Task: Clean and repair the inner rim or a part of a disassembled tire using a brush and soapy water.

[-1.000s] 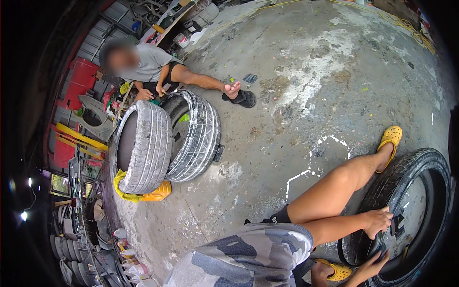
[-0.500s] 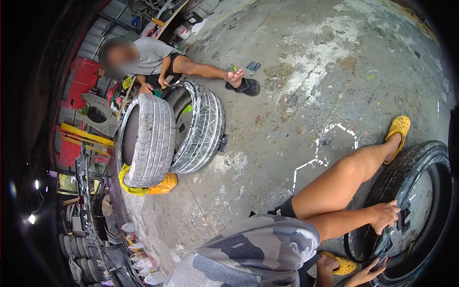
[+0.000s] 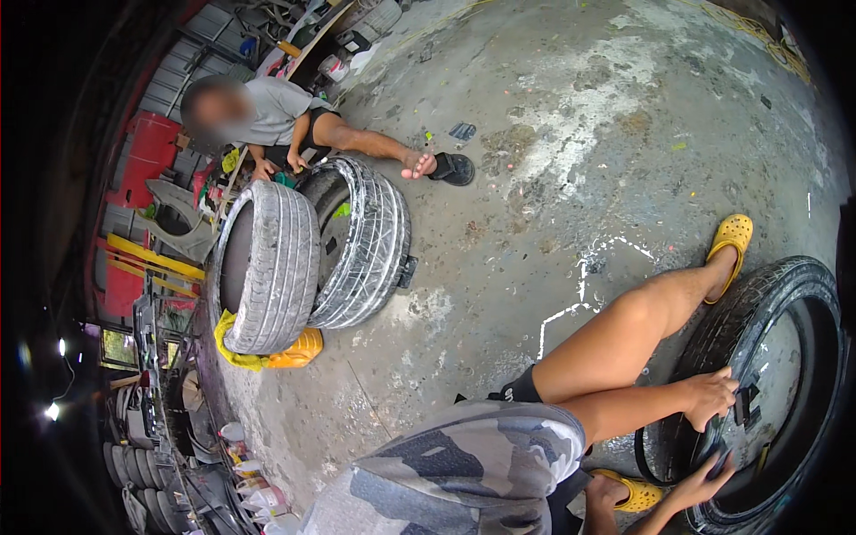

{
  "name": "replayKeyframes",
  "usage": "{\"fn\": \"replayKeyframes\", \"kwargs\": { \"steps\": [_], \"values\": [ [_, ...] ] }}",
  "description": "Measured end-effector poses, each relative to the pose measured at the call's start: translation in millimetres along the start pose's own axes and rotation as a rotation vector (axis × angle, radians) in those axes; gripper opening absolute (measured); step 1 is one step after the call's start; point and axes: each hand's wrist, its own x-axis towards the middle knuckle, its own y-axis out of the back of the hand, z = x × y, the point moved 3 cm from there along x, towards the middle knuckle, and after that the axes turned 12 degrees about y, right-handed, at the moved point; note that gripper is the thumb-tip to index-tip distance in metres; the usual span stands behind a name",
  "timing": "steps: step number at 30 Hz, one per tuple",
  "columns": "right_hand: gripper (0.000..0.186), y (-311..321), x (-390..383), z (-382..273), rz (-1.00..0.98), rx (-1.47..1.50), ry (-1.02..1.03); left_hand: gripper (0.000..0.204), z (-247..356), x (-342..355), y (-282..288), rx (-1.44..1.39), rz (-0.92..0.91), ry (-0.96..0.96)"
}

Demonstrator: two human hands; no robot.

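Apparently for steadiness, you had the black tyre on the floor just in front of you, with your left leg reaching out along its side and that foot's yellow clog just beside the tread, likely as a brace. Your left grip was curled over the tyre's near edge, a hold that probably kept the ring from shifting. Your right grip was near it at the same edge, fingers partly bent by something dark; whether they had closed on a separate thing or on the rubber could not be told. Having both so near each other likely put them to the same stretch of wall. A narrow black loop stuck out on your side of the tyre, and dark pieces showed within its opening. Well apart, a grey tyre stood tilted beside a white-streaked tyre, with a yellow cloth and an orange container at its lower edge, perhaps as a wedge. A co-worker's hand was at its upper edge, possibly to keep it up.
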Motion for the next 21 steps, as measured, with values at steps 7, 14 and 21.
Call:
{"fn": "replayKeyframes", "kwargs": {
  "steps": [7,14,21],
  "values": [
    [0.038,14,-25,31,-0.024,-0.117,-0.001,0.031,-2,0,0,0.028,-0.067,-0.021],
    [0.034,-18,37,-12,-0.164,-0.086,0.034,0.029,-1,2,-4,0.018,0.024,-0.015],
    [0.033,23,-34,-4,0.053,-0.055,-0.164,0.03,4,0,-2,-0.011,-0.028,-0.029]
  ]
}}
